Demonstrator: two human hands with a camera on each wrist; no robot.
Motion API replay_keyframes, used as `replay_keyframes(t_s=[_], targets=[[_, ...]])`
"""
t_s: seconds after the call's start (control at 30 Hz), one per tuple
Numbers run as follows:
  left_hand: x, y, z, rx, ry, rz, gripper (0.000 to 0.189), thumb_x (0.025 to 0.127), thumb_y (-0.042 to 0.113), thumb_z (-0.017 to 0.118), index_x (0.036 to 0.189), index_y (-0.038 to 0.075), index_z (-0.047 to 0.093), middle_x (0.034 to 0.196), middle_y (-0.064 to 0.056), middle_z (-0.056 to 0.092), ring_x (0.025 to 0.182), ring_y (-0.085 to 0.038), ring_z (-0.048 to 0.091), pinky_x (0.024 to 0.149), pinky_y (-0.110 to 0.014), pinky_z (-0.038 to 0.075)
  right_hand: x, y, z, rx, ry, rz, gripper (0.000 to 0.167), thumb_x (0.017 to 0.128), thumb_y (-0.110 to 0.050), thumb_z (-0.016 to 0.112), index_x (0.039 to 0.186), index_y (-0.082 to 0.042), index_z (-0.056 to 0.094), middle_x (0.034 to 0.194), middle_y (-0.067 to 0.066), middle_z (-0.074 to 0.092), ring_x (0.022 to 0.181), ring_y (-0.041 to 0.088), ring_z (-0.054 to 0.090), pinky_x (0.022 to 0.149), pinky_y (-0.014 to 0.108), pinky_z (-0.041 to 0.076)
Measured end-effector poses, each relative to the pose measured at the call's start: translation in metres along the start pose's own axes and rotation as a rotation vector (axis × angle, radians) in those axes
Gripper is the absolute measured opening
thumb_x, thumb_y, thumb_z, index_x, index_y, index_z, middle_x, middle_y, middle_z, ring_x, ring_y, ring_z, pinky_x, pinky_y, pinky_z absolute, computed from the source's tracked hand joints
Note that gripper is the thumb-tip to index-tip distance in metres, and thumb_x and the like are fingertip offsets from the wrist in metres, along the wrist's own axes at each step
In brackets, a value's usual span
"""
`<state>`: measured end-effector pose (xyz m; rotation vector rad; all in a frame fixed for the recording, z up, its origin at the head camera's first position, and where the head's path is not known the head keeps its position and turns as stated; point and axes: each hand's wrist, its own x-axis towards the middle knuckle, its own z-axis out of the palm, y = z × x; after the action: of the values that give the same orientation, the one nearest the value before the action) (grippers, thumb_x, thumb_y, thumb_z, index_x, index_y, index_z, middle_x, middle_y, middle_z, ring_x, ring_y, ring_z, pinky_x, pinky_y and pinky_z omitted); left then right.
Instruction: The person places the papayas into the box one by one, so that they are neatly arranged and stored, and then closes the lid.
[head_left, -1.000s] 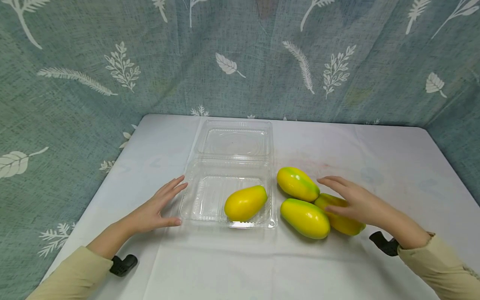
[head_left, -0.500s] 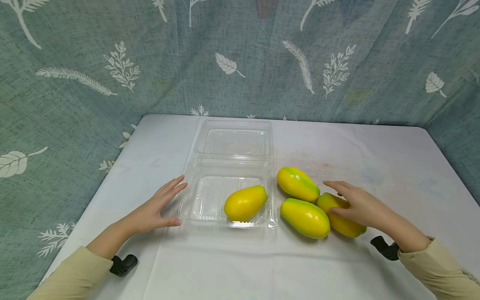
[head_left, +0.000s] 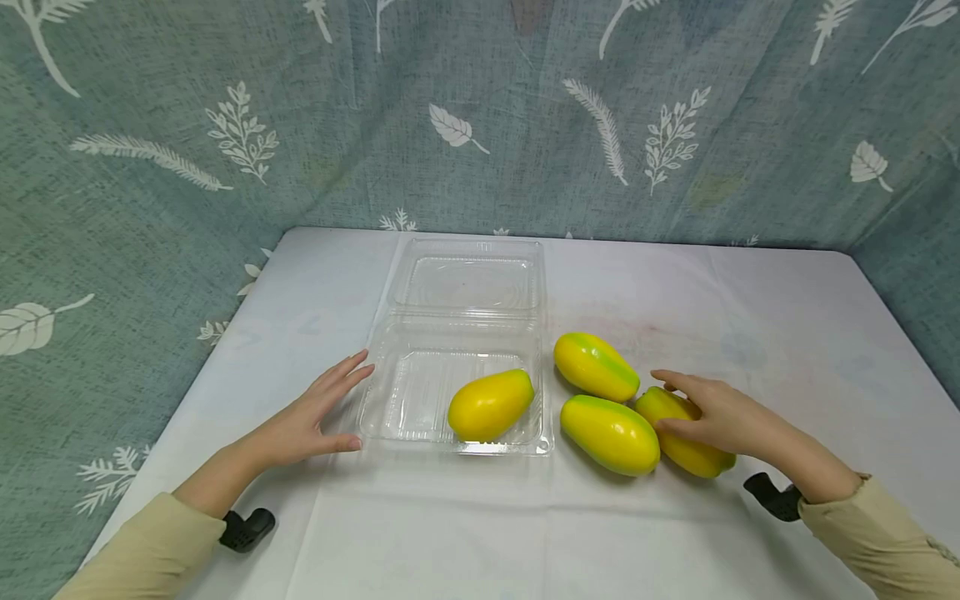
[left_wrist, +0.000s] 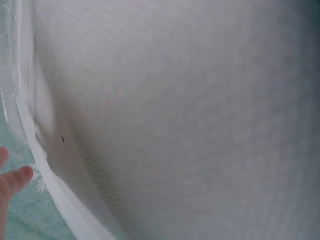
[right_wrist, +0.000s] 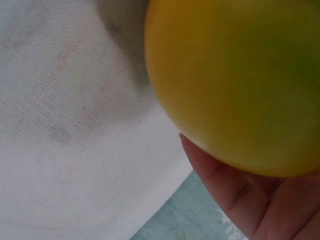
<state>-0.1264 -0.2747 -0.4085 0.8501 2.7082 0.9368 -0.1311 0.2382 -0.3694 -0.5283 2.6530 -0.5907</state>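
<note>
On the right, my right hand (head_left: 723,417) grips a yellow-green papaya (head_left: 690,454), thumb on its near side and fingers round the far side. This papaya (right_wrist: 235,90) fills much of the right wrist view, with fingers (right_wrist: 235,195) curled under it. Two more papayas lie just left of it, one at the back (head_left: 596,367) and one in front (head_left: 610,435). A clear plastic clamshell box (head_left: 412,387) stands with its lid folded back, and a single papaya (head_left: 491,406) rests in its base. My left hand (head_left: 307,421) spreads its fingers along the box's left side, holding nothing.
The box's lid (head_left: 468,285) lies flat toward the table's far edge. A white cloth (head_left: 450,533) covers the table (head_left: 787,317). Behind and beside it hangs a green leaf-patterned curtain (head_left: 480,108).
My right hand has moved slightly right and its fingers have closed in round the right papaya, which has shifted a little toward me. My left hand and the box have stayed put.
</note>
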Motion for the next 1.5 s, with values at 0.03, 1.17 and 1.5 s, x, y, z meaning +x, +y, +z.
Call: replay_keyframes(t_s=[0.03, 1.17, 1.5], targets=[[0.000, 0.000, 0.000, 0.000, 0.000, -0.001, 0.088, 0.073, 0.025, 0.075, 0.144, 0.008, 0.026, 0.153, -0.006, 0.009, 0.136, -0.040, 0.009, 0.096, -0.067, 0.021, 0.000, 0.000, 0.000, -0.003, -0.011, 0.003, 0.070, 0.084, -0.041, 0.062, 0.137, -0.003, 0.038, 0.122, 0.024, 0.054, 0.104, 0.038, 0.055, 0.083, 0.054, 0.046], [0.000, -0.002, 0.001, -0.013, -0.003, 0.003, 0.088, 0.073, 0.024, 0.075, 0.144, 0.008, 0.026, 0.154, -0.006, 0.008, 0.138, -0.034, 0.008, 0.095, -0.067, 0.022, 0.000, 0.014, -0.010, 0.139, -0.096, 0.029, 0.067, 0.086, -0.038, 0.059, 0.138, -0.004, 0.034, 0.111, 0.017, 0.057, 0.090, 0.023, 0.053, 0.071, 0.040, 0.048], [0.000, -0.003, 0.001, -0.010, -0.001, 0.011, 0.088, 0.073, 0.023, 0.075, 0.144, 0.008, 0.026, 0.153, -0.006, 0.009, 0.138, -0.032, 0.008, 0.095, -0.067, 0.022, -0.002, 0.008, -0.027, 0.198, -0.029, 0.017, 0.071, 0.087, -0.035, 0.060, 0.141, -0.004, 0.027, 0.117, 0.023, 0.052, 0.095, 0.028, 0.053, 0.069, 0.038, 0.049]])
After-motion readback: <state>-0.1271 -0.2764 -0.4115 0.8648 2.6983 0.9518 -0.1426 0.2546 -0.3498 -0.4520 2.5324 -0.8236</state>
